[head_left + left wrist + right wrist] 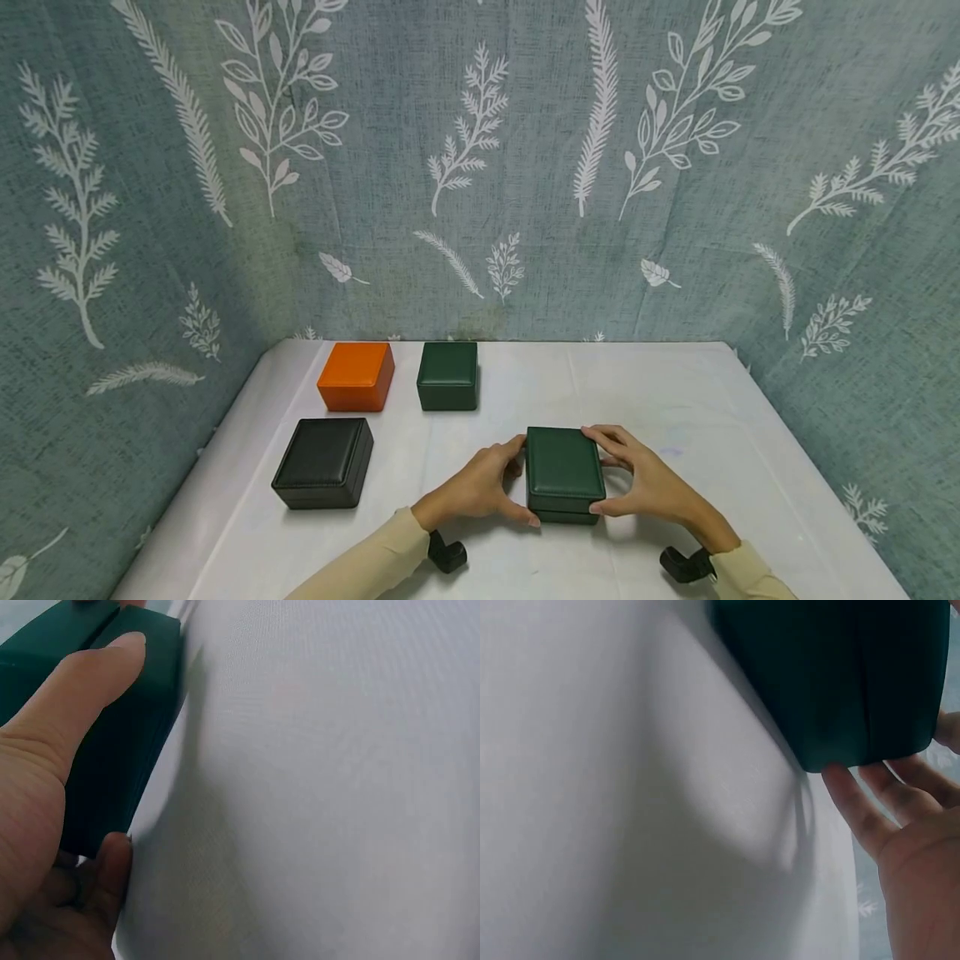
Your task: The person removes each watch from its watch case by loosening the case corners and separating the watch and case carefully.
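A dark green box with a stitched lid sits on the white table between both hands. My left hand grips its left side, with the thumb at the front corner and fingers toward the back. In the left wrist view the thumb lies across the green box, near the seam under its lid. From the other side, my right hand holds the box with its thumb at the front right corner and fingertips at the back right. The right wrist view shows several fingertips against the bottom edge of the box.
An orange box and a second, smaller-looking green box stand at the back of the table. Left of my hands is a black box. Patterned blue-green cloth hangs behind the table and along its sides.
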Tool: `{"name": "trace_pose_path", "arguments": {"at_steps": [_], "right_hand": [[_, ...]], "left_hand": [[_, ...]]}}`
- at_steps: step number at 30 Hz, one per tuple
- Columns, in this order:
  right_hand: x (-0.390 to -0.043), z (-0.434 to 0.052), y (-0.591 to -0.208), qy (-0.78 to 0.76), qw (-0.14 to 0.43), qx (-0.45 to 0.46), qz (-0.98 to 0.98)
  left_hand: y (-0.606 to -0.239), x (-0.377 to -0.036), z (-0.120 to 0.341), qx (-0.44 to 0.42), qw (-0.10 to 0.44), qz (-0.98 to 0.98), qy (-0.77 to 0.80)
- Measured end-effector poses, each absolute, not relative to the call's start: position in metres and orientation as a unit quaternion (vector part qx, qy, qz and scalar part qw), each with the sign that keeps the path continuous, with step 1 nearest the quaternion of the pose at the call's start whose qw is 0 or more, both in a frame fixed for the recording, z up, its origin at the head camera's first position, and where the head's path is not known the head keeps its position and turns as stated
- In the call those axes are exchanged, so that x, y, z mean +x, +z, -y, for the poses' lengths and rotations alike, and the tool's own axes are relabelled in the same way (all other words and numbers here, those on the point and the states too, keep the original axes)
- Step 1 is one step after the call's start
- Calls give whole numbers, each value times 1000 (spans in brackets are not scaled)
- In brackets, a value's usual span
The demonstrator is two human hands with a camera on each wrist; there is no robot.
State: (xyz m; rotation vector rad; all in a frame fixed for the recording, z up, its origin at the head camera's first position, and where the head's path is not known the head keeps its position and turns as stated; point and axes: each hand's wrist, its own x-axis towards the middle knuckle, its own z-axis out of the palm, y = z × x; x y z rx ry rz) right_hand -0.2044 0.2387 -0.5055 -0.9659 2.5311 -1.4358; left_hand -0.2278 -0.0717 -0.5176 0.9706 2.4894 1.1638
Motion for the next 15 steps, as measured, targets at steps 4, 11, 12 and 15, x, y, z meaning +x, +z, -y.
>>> {"name": "trace_pose_path", "arguments": {"at_steps": [4,11,12,15], "right_hand": [[-207,-239,-505,-456,27,-323,-829],[-210,-239,-502,-446,22,-322,-835],[-211,-240,-502,-446,24,-321,-835],[-212,-241,-500,-449,34,-315,-835]], "left_hand": [[-519,-227,73,322,112,-856,388],[-521,-226,73,322,106,-855,392],[-521,-226,73,324,104,-854,394],[-520,-226,73,331,101,-851,395]]}}
